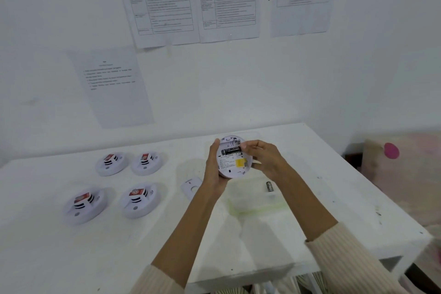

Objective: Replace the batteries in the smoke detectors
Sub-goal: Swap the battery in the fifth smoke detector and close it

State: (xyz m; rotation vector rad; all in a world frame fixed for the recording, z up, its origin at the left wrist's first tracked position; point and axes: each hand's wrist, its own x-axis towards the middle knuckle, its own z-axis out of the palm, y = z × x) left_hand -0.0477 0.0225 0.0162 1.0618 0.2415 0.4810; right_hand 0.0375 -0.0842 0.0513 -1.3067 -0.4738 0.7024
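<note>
Above the surface (167, 234), the left grip (213, 170) clasps the detector (229, 170); the right grip (261, 155) pinches the battery (231, 150), which could seat crooked or reversed if pushed carelessly.

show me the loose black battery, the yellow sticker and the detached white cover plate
loose black cylindrical battery (269, 186), head view, middle of its body
square yellow sticker (241, 163), head view, its centre
detached white plastic cover plate (188, 185), head view, its flat face

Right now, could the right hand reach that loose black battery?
Probably yes: the loose battery lies uncovered just below the right hand, though it is busy on the detector that the left hand holds.
</note>
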